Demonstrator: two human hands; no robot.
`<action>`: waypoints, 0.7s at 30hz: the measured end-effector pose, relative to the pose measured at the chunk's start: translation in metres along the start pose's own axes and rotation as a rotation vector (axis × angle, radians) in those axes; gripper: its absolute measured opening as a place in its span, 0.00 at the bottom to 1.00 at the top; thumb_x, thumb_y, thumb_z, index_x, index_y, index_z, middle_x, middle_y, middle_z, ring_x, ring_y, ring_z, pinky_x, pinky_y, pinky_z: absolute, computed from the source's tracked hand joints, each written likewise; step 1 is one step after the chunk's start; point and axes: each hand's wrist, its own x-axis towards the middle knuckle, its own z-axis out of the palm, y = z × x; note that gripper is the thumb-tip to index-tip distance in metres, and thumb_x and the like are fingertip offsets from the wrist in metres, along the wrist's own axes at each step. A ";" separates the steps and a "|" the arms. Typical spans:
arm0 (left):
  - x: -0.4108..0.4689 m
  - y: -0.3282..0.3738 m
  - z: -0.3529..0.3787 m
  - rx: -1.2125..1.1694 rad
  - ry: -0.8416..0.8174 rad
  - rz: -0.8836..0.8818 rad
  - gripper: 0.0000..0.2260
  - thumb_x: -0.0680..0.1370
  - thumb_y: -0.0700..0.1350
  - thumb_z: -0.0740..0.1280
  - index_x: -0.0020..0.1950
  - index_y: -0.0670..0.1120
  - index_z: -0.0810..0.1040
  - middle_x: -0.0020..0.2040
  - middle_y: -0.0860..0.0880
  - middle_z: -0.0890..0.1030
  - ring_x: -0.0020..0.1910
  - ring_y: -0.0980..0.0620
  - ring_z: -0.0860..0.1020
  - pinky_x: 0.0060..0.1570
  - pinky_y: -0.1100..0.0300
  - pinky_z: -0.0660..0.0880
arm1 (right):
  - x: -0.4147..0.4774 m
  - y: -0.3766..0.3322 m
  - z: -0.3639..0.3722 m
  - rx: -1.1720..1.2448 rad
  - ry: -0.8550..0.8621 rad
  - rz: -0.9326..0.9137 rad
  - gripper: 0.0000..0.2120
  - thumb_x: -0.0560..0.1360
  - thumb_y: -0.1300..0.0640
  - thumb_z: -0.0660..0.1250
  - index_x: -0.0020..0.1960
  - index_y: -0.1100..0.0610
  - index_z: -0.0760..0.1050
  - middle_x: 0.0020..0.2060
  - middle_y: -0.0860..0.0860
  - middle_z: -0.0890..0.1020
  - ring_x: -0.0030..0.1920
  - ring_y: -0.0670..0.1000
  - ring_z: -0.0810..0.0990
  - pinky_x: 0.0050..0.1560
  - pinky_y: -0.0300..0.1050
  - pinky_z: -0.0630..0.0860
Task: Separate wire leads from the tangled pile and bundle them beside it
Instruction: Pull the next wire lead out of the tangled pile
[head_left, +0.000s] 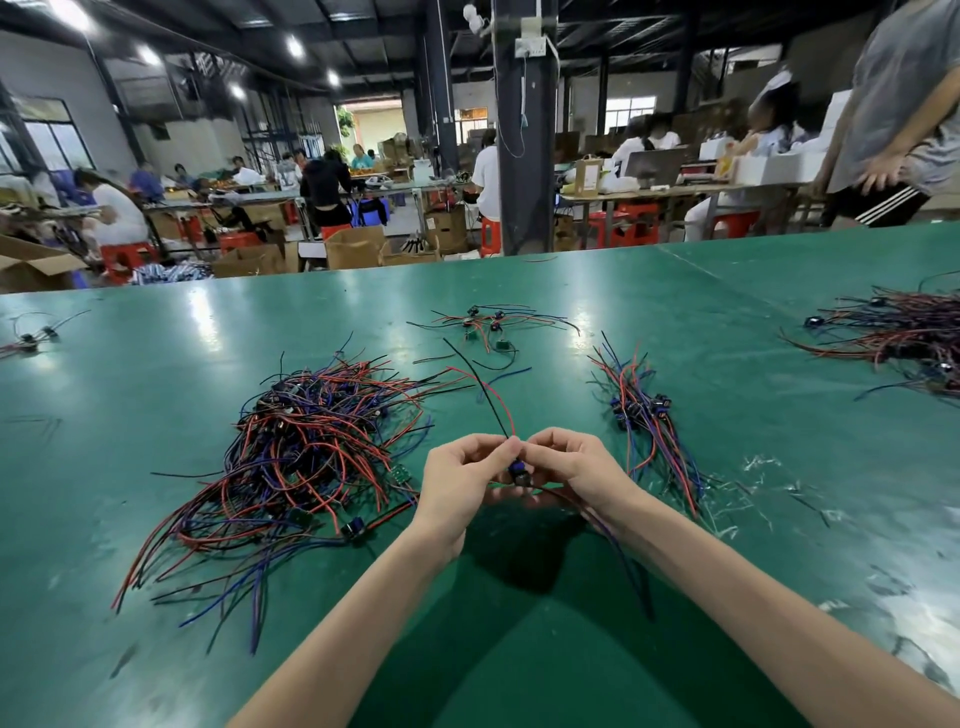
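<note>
left hand (460, 475) pinches wire lead (519, 470) | right hand (569, 467) pinches it too | tangled pile (301, 457) left

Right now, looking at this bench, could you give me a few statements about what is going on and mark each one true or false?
1. The left hand and right hand both pinch one wire lead. True.
2. The tangled pile lies to the right of the hands. False: it lies to their left.
3. The table is green. True.
4. The bundle of leads holds only yellow wires. False: they are red, blue and black.
</note>
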 end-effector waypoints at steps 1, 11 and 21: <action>0.000 0.001 -0.001 0.013 0.002 -0.004 0.03 0.74 0.39 0.71 0.41 0.41 0.82 0.35 0.44 0.81 0.32 0.54 0.79 0.30 0.62 0.77 | -0.001 0.001 0.001 0.032 -0.022 0.025 0.05 0.73 0.62 0.69 0.41 0.62 0.75 0.32 0.56 0.78 0.30 0.50 0.76 0.33 0.44 0.78; 0.004 0.001 -0.008 0.136 0.041 0.044 0.04 0.74 0.40 0.71 0.41 0.47 0.78 0.33 0.54 0.80 0.31 0.61 0.76 0.26 0.68 0.70 | -0.006 0.001 0.005 0.068 -0.164 0.135 0.03 0.74 0.63 0.67 0.44 0.63 0.78 0.32 0.54 0.79 0.28 0.48 0.77 0.33 0.45 0.79; 0.006 0.000 -0.004 0.178 0.032 0.114 0.05 0.73 0.37 0.71 0.42 0.45 0.78 0.32 0.54 0.80 0.32 0.60 0.77 0.28 0.66 0.72 | -0.008 -0.002 0.002 0.073 -0.186 0.144 0.10 0.69 0.54 0.70 0.42 0.60 0.74 0.36 0.58 0.76 0.32 0.50 0.79 0.33 0.45 0.79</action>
